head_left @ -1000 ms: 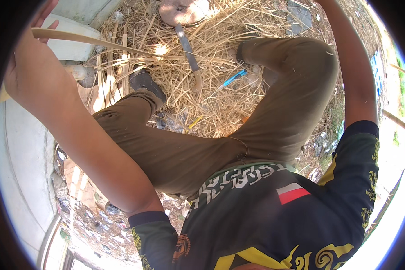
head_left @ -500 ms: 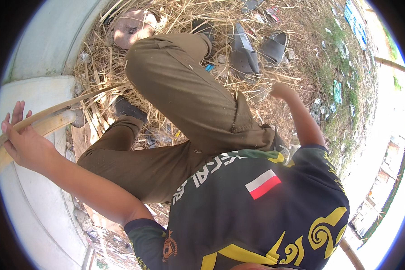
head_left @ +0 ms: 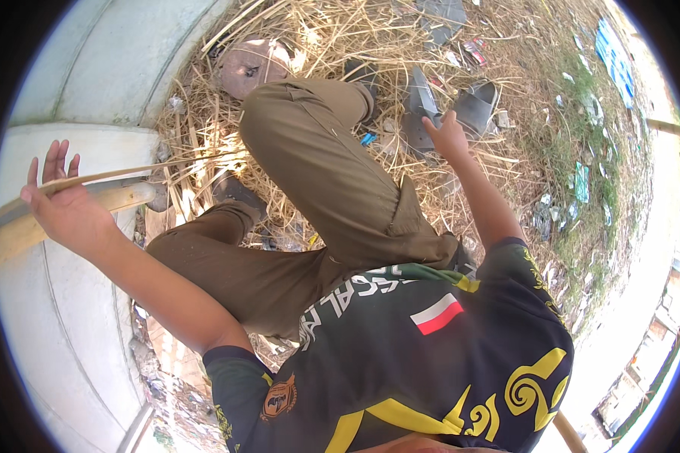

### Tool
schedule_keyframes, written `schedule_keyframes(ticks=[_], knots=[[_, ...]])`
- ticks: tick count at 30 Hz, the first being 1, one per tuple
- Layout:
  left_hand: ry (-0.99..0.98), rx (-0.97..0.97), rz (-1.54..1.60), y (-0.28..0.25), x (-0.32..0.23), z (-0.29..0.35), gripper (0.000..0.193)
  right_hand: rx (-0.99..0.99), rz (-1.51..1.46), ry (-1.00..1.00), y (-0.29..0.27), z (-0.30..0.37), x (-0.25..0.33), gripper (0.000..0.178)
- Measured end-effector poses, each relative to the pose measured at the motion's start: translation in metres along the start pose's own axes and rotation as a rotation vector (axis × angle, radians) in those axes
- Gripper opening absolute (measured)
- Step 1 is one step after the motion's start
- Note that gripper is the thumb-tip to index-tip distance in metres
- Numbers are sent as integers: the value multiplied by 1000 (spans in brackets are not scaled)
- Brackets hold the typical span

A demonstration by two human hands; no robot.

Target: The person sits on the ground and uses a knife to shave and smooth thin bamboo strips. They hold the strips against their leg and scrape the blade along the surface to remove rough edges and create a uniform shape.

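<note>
- The person's left hand is raised at the left, fingers spread and pointing up, with a long, thin, tan strip lying across it between thumb and fingers; whether the thumb presses on the strip cannot be told.
- The strip runs from the left rim of the view, past the hand, to above the loose, straw-coloured shavings near the bent knee.
- A thicker, pale, wooden-looking pole with a rounded end sits just below the strip, beside the white-grey panelled wall.
- The person's right hand reaches down to the ground, its fingers partly bent and its index finger pointing forward, over a dark grey sandal; whether it pinches anything there cannot be told.
- A second dark grey sandal with a broad strap lies just beside that hand, to its right.
- A small, bright blue object lies between the knee and the nearer sandal.
- A round, pinkish-grey, stone-like disc with a dark centre lies among the shavings, beyond the olive-brown trousers.
</note>
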State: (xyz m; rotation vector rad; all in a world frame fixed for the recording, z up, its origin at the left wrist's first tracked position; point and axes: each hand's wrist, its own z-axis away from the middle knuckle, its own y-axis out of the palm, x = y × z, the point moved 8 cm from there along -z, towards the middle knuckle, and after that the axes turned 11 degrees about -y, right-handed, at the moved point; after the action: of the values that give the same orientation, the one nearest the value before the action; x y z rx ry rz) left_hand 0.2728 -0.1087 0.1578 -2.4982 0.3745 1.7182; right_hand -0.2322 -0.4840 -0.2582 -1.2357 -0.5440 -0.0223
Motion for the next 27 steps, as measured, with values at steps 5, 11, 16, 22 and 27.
schedule_keyframes(ticks=[5,11,16,22,27], knots=[[278,7,81,8,-76,10,56,200,-667,313,67,-38,3,29],[319,164,125,21,-156,7,63,220,-1213,384,16,-21,78,27],[350,133,101,45,-210,20,46,148,-1240,-192,-109,42,233,32],[212,207,183,47,-255,38,46,643,-1447,-561,-165,180,379,34],[233,345,448,67,-240,41,56,757,-1414,-775,-169,251,417,37]])
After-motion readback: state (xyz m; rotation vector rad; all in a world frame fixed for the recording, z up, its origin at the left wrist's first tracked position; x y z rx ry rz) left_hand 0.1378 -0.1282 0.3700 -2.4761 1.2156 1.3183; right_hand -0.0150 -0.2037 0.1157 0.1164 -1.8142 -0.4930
